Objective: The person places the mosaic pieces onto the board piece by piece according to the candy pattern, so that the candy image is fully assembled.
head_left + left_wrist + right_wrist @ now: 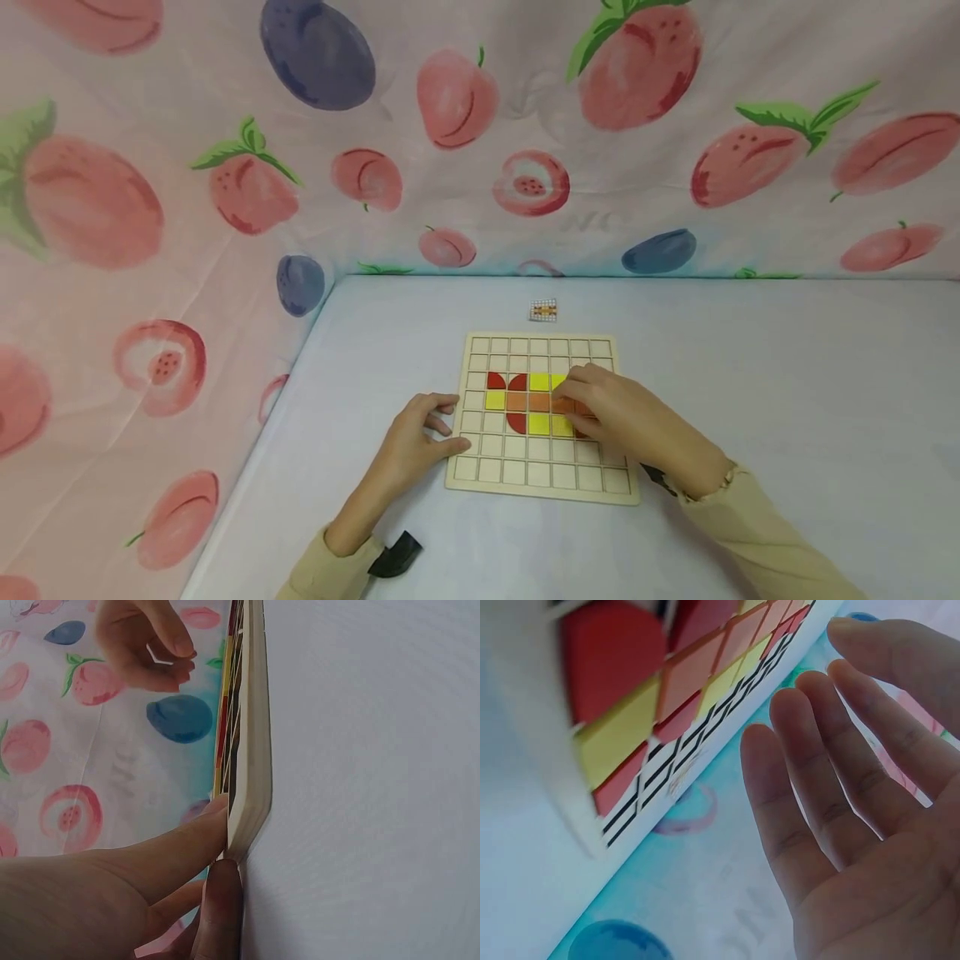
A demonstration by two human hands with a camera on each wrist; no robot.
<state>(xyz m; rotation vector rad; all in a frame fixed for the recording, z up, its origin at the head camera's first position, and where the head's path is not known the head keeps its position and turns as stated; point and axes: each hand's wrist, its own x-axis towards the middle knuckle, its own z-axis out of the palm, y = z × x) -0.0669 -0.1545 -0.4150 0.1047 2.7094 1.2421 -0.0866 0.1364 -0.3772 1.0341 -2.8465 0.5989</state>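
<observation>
A square wooden grid board (pixel 504 472) lies flat on the table. Flat tiles make a patch across its middle: a yellow square (pixel 539 382), an orange square (pixel 539 402), a red curved tile (pixel 517 423) and several more alike. My left hand (pixel 415 442) rests at the board's left edge, thumb and fingertips touching the rim; the left wrist view shows them at the board's corner (pixel 251 814). My right hand (pixel 626 412) is over the board's right half and hides some tiles. In the right wrist view its fingers (pixel 810 772) are extended and hold nothing.
Behind the board lies a small card (pixel 543 310) with a grid pattern in colour. A fruit-printed cloth (pixel 465 192) hangs at the back and left of the pale table (pixel 787 375). Dark straps show near both sleeves (pixel 330 567).
</observation>
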